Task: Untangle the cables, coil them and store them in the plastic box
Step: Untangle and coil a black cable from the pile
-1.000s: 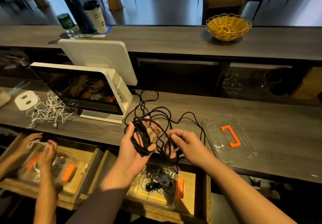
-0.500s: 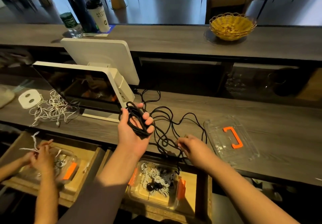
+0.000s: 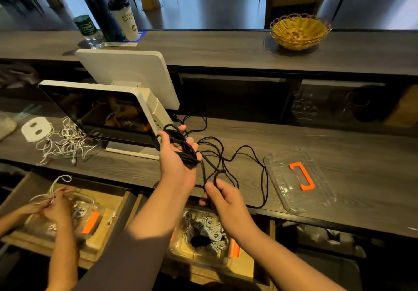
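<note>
My left hand [image 3: 175, 158] is raised over the counter and grips a bundle of looped black cable [image 3: 182, 147]. More of that black cable [image 3: 237, 155] trails loose across the counter to the right. My right hand [image 3: 222, 196] is lower, at the counter's front edge, and pinches a strand of it. Below, in an open drawer, stands a clear plastic box [image 3: 201, 254] with orange clips that holds white and dark coiled cables. Its clear lid [image 3: 300, 179] with an orange handle lies on the counter to the right.
A white point-of-sale screen [image 3: 101, 114] stands left of my hands. Tangled white cables [image 3: 65, 141] lie beside it. Another person's hands [image 3: 52, 204] work white cable over a second box at bottom left. A yellow basket [image 3: 299, 30], cup and bottles sit on the upper ledge.
My left hand lifted the black bundle up and away from me, closing round it. My right hand slid along the trailing strand and drew back toward the counter's edge.
</note>
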Demonstrator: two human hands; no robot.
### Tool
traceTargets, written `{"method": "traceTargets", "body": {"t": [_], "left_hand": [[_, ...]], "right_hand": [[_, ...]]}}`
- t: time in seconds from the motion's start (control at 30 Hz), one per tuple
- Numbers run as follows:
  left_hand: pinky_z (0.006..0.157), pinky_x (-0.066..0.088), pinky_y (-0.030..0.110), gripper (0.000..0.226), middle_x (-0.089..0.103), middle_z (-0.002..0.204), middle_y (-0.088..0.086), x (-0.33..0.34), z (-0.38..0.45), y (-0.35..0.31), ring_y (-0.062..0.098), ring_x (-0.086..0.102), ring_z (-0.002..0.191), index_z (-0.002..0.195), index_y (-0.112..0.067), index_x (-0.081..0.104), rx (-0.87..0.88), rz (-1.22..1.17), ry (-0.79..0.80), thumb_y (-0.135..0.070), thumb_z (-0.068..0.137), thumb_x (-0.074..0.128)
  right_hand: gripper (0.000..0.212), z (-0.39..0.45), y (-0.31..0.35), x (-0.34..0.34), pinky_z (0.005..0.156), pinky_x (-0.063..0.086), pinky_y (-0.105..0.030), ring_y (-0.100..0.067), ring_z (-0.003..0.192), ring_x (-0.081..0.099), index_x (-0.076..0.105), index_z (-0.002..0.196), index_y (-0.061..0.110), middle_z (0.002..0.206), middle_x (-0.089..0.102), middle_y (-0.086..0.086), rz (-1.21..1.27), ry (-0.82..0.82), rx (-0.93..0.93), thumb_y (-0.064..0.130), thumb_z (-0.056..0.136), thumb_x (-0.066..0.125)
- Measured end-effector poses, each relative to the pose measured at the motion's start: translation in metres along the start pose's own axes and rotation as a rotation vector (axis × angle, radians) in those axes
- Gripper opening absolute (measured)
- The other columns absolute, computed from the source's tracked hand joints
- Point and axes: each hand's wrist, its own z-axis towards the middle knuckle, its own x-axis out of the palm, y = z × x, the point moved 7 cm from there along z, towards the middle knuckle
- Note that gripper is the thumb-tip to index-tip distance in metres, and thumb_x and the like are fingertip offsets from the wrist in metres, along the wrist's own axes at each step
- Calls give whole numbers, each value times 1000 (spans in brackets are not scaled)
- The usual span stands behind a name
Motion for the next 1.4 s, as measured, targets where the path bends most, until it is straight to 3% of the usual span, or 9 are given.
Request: {"method": "traceTargets", "body": {"t": [0.27, 0.4, 0.57, 0.67, 0.83, 0.93, 1.1, 1.27, 1.4], "left_hand": [[77, 45, 30, 22, 57, 90, -13, -6, 4, -23, 15, 56, 94, 99, -38, 50, 343, 1323, -90, -58, 101, 42], [101, 44, 41, 67, 64, 96, -11, -17, 14, 11, 15, 57, 102, 102, -39, 59, 138, 1729, 140, -89, 83, 18], [96, 51, 40, 120, 69, 111, 18, -25, -14, 40, 25, 67, 99, 127, -10, 61, -369, 1322, 434, -94, 66, 2], [66, 53, 23, 126, 70, 90, 6, -33, -27, 44, 8, 65, 69, 136, -12, 53, -479, 1143, 549, -101, 58, 11], [81, 56, 29, 61, 71, 96, -7, -24, -42, 37, 6, 68, 83, 125, -18, 67, -473, 1162, 849, -52, 73, 71], [55, 37, 16, 52, 52, 66, -5, -16, -52, 36, 3, 46, 54, 126, 1, 60, -599, 773, 773, -32, 85, 60], [59, 36, 30, 44, 41, 64, 2, -9, -48, 29, 12, 40, 52, 113, -6, 67, -457, 340, 604, -43, 102, 45], [66, 48, 35, 50, 60, 79, 13, -11, -35, 19, 21, 55, 67, 110, -5, 69, -250, 298, 376, -44, 102, 40], [90, 50, 38, 52, 70, 113, 16, -17, -29, 12, 26, 64, 105, 99, -11, 76, -92, 361, 208, -44, 105, 36]], "right_hand": [[34, -10, 27, -11, 91, 52, -27, -1, 97, 61, 56, 134, 33, 100, 69, 12, -622, 63, -26, 39, 101, 53], [30, -9, 61, -8, 90, 54, -33, -8, 100, 65, 57, 130, 28, 109, 70, 6, -1023, 223, -259, 37, 103, 48], [26, 11, 92, -30, 77, 53, -28, -4, 82, 60, 60, 120, 25, 93, 65, 10, -998, 171, -362, 37, 98, 56], [37, 25, 100, -46, 61, 38, -21, 2, 64, 46, 62, 115, 22, 71, 48, 14, -917, 34, -412, 44, 86, 67], [47, 39, 95, -48, 57, 37, -22, -4, 58, 42, 64, 110, 25, 65, 47, 10, -818, 40, -413, 58, 77, 67], [44, 41, 81, -46, 60, 43, -25, -5, 64, 51, 66, 114, 27, 70, 56, 10, -709, 17, -372, 59, 85, 56], [42, 39, 55, -41, 57, 50, -36, -13, 62, 59, 42, 145, 41, 85, 70, -6, -568, 7, -299, 41, 103, 37], [46, 24, 36, -18, 73, 53, -47, -24, 76, 64, 15, 143, 62, 80, 64, -6, -354, 91, -191, 44, 104, 32], [46, 22, 29, -20, 59, 43, -18, 1, 61, 52, 26, 151, 40, 73, 56, 5, -201, 27, -95, 28, 108, 33]]}}
